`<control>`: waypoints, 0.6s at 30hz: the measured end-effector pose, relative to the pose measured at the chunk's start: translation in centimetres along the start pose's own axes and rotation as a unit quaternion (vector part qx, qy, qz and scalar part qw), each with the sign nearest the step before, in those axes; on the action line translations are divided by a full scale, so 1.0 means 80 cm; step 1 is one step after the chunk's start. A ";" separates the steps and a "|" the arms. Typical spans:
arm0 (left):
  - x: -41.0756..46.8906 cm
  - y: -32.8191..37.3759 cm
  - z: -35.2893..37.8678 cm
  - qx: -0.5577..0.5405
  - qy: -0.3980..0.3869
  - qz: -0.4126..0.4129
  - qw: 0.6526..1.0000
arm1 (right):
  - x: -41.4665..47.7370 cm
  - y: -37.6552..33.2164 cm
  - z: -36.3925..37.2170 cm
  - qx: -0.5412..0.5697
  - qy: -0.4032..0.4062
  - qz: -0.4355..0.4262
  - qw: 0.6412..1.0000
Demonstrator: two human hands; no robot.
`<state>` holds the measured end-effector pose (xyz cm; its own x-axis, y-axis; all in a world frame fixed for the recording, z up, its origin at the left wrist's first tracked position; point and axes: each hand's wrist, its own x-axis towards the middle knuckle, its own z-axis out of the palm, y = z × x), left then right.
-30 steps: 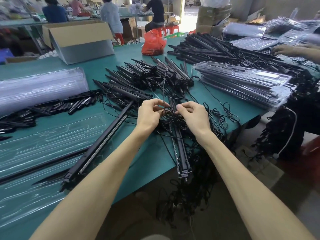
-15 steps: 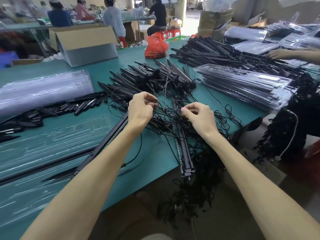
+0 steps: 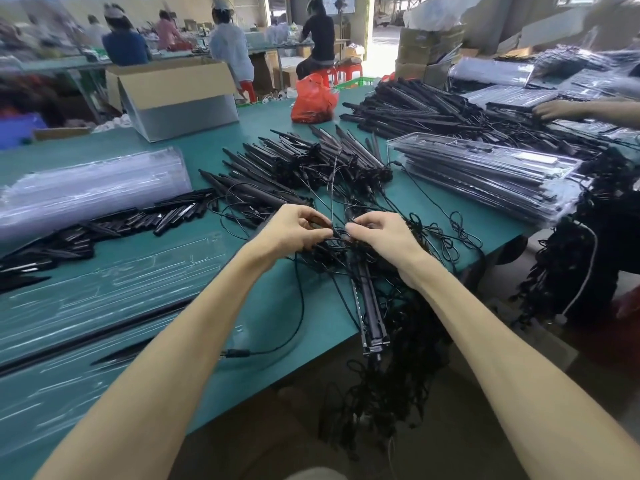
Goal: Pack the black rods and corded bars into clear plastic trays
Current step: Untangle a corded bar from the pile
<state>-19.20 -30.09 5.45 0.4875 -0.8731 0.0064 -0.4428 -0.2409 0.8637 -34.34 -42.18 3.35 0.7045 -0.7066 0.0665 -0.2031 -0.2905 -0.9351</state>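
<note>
My left hand and my right hand meet over a tangle of thin black cords, and each pinches a cord. Under them a black corded bar points toward me, its end past the table's front edge. One loose cord with a plug loops across the green table. Clear plastic trays lie flat at the left with a long black bar across them. A pile of black rods lies behind my hands.
A stack of filled clear trays sits at the right. A roll-like stack of clear trays and short black rods lie left. Beyond are a cardboard box, a red bag, and another person's hand. Cords hang off the table edge.
My hands, spread apart half a second ago, have come back together over the cord tangle. A cord with a plug now trails loose across the table in front of my left arm.
</note>
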 end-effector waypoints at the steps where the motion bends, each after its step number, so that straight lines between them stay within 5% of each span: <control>1: 0.000 -0.001 0.001 0.001 -0.005 0.014 1.000 | 0.000 0.000 -0.002 0.013 0.004 0.000 1.000; 10: 0.020 -0.011 0.022 0.161 0.115 0.036 0.980 | 0.000 0.002 -0.004 0.031 0.047 0.002 0.998; 18: 0.026 -0.001 0.039 0.051 0.233 -0.015 0.971 | 0.001 0.002 -0.015 -0.005 0.094 -0.009 0.996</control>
<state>-20.51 -33.23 3.84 0.7783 -0.5842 0.2300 -0.4841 -0.3252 0.8123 -35.15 -43.10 3.60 0.5690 -0.8089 0.1479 -0.1992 -0.3100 -0.9296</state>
